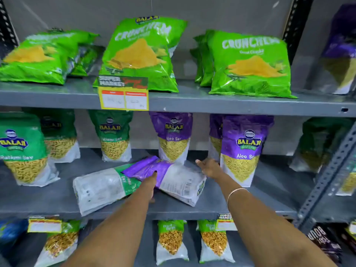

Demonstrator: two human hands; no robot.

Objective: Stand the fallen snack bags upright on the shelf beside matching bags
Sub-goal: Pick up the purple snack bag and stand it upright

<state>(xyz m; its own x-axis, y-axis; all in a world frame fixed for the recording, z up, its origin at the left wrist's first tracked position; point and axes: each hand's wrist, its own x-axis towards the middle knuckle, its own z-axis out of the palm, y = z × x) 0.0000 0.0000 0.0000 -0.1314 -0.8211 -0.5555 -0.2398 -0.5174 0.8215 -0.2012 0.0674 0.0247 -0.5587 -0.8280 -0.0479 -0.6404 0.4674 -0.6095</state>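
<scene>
Two bags lie flat, back side up, on the middle shelf [57, 197]. The purple Aloo Sev bag [173, 178] rests partly on top of the green Ratlami Sev bag [100, 187]. My left hand [149, 183] reaches in with its fingertips on the purple bag's top part; I cannot tell whether it grips. My right hand [209, 167] is open, fingers spread, touching the purple bag's far right edge. Upright purple Aloo Sev bags stand behind [173, 135] and at the right [242, 149]. Upright green Ratlami Sev bags stand at the left [21, 149] and back [113, 135].
Bright green Crunchem bags [140, 54] fill the top shelf, with a yellow price tag [124, 99] on its edge. Smaller snack bags [171, 241] stand on the bottom shelf. A perforated grey upright [327, 176] borders the right side.
</scene>
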